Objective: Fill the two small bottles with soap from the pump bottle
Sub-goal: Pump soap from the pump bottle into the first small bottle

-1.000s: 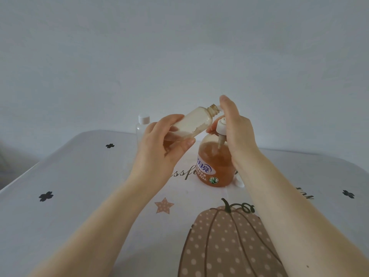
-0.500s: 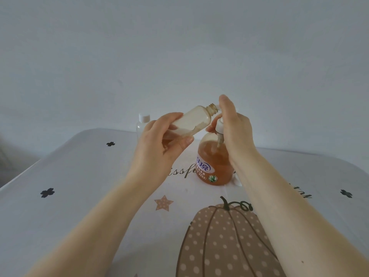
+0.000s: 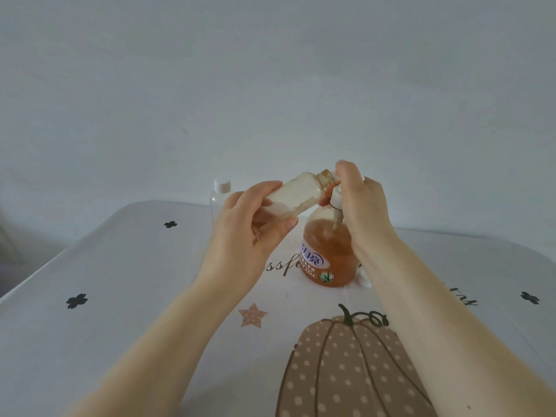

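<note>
Above the worktop (image 3: 114, 284), the small bottle (image 3: 293, 195) lies tilted, long axis rising rightward, open neck meeting the pump bottle (image 3: 328, 254) nozzle. Light, probably slick plastic; mid-body is the sensible hold. Left hand (image 3: 249, 233) fingers wrap it; right hand (image 3: 361, 203) curls over the pump head. A capped bottle (image 3: 221, 195) stands behind.

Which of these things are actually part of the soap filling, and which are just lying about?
In use: left hand, open small bottle, right hand, pump bottle, capped small bottle.
Lying about: white cap, pumpkin tablecloth.
</note>
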